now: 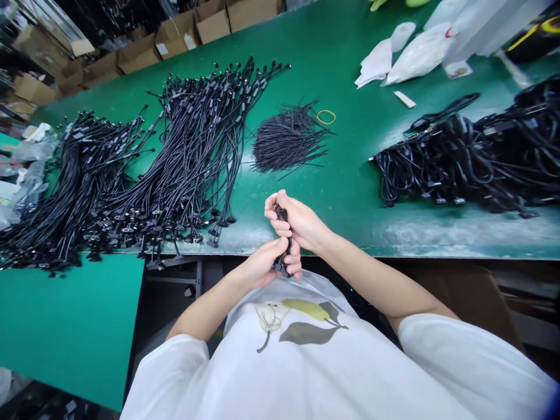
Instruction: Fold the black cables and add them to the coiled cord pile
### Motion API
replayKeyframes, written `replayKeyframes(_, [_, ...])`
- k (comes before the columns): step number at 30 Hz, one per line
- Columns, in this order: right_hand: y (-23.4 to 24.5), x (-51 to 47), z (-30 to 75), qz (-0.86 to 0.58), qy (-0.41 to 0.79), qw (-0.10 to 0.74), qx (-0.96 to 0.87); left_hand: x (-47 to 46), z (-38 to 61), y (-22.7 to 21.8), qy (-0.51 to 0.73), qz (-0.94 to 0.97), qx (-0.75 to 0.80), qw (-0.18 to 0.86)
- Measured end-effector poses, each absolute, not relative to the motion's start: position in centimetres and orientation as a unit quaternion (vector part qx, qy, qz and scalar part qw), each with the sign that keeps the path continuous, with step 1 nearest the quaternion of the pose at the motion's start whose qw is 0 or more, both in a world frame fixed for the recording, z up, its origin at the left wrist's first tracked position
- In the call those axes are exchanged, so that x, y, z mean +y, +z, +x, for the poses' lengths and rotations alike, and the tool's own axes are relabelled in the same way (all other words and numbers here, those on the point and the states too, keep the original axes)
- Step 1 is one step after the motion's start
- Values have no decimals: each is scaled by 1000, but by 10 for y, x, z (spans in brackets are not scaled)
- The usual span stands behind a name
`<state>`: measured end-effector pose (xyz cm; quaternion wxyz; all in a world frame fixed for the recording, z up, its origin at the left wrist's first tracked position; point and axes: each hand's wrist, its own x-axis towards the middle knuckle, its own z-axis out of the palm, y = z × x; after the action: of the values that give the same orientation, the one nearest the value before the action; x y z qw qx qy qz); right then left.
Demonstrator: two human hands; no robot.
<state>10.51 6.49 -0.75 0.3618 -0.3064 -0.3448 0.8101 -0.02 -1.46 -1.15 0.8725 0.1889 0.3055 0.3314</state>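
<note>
My left hand and my right hand meet just off the bench's front edge, both closed around a short black cable. My fingers hide most of it, and its lower end shows below my left hand. Ahead of my hands lies a tuft of thin black wires with a yellow rubber band beside it. Two long fanned rows of black connector cables spread to the left on the green bench mat. A tangled heap of black cables lies to the right.
White plastic bags and papers lie at the far right of the bench. Cardboard boxes line its far side. A lower green board sits at the front left, and clear plastic bags lie at the left end.
</note>
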Motion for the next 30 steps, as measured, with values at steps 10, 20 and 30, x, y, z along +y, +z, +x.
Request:
replayKeyframes(10, [-30, 37, 114, -334, 177, 295, -878, 27, -11, -25, 643, 146, 392, 641])
replayKeyframes(20, [-14, 43, 120, -431, 400, 176, -789, 24, -9, -23, 637, 208, 426, 607])
replayKeyframes(30, [10, 77, 115, -287, 759, 393, -432, -1, 9, -21, 392, 303, 339, 800])
